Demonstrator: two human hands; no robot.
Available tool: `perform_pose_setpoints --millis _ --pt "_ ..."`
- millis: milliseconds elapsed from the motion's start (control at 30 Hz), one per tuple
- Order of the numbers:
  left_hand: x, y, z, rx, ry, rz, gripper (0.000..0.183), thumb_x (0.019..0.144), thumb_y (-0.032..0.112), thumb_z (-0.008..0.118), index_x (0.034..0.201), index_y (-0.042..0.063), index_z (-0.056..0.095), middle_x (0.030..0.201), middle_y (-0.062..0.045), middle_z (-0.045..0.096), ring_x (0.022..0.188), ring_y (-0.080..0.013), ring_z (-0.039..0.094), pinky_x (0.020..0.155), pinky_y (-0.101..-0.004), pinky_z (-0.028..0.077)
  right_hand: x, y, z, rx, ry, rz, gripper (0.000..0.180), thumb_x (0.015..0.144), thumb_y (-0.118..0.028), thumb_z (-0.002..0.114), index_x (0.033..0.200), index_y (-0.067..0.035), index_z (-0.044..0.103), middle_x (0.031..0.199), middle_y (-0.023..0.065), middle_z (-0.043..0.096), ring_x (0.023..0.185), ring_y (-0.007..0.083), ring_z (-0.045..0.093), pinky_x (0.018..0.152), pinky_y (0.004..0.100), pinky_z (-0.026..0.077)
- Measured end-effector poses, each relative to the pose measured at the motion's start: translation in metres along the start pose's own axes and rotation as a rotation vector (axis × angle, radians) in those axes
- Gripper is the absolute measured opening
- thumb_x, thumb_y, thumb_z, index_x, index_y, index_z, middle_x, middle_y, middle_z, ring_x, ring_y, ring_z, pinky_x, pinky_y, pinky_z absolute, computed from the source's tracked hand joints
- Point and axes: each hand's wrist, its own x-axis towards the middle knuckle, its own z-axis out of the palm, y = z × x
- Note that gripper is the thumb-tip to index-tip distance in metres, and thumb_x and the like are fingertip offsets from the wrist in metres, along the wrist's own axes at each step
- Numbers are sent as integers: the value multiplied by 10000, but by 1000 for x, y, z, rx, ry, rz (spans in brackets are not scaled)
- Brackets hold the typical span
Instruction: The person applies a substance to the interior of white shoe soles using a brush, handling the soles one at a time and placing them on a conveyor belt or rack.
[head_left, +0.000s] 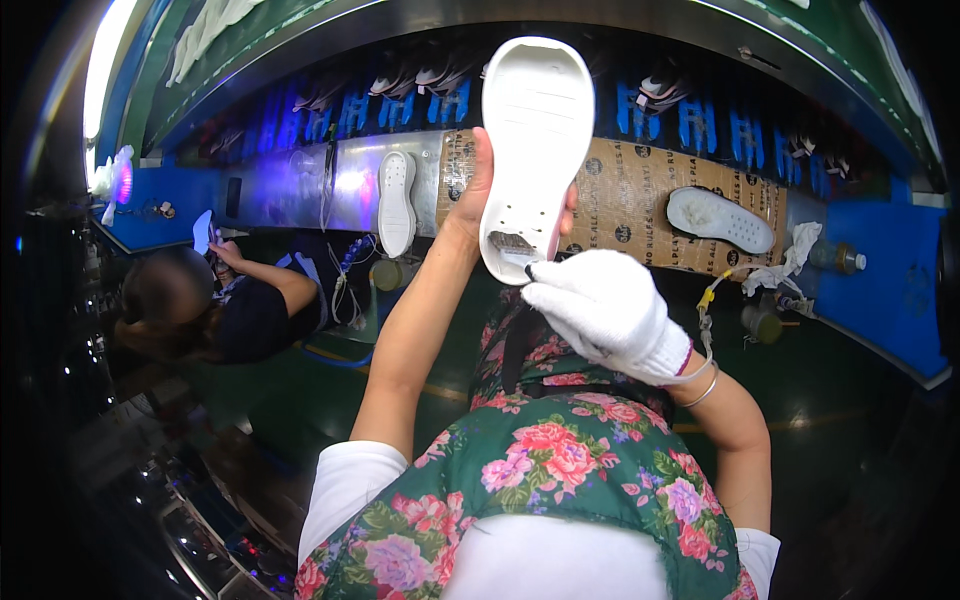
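A white shoe sole (536, 150) is held up before me, its hollow inner side facing me and its heel end nearest. My bare left hand (474, 199) grips it, thumb on the left edge and fingertips showing at the right edge. My right hand (604, 311), in a white knitted glove, is closed around a brush with a dark handle. The brush's grey bristles (511, 243) lie inside the heel of the sole. Small holes dot the sole just above the bristles.
Printed cardboard (615, 195) covers part of the metal bench (352, 180). Other soles lie left (397, 202) and right (724, 221). Blue racks (697, 124) carry shoe uppers behind. Right are a white cloth (799, 251) and a bottle (836, 257). A co-worker (255, 307) sits left.
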Motion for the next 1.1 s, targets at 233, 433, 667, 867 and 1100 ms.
perform_pose_setpoints --millis 233,433,667,867,1100 --pt "5 6 -5 98 2 -300 1054 805 862 476 1485 59 421 1043 -314 649 813 -441 722 676 -501 641 5 0 -12 455 -178 175 276 748 -48 815 1010 -102 749 991 96 741 832 273 722 720 362 569" --pt "14 11 11 646 247 -373 847 945 695 479 1464 26 495 1326 -245 606 1182 -302 649 884 -403 615 0 2 -7 109 -134 19 351 735 -38 812 1070 -114 738 1016 72 737 875 296 724 758 382 575" --pt "28 30 46 1254 139 -758 1013 905 828 397 1477 -2 490 1499 -235 492 1389 -318 479 1142 -375 386 6 6 -13 500 -236 304 226 793 -56 800 1003 -125 758 964 73 749 905 272 732 819 361 574" --pt "38 25 8 1291 -69 -648 1007 913 824 387 1504 12 458 1554 -223 428 1430 -343 425 1168 -387 354 6 9 -8 272 -228 217 235 782 -48 800 999 -121 751 943 78 744 855 281 721 802 368 569" --pt "51 41 35 1379 149 -791 988 897 843 389 1494 64 495 1498 -226 493 1365 -329 508 1082 -403 453 5 15 -6 202 -141 149 218 791 -38 787 991 -93 720 910 79 730 787 296 704 693 372 562"
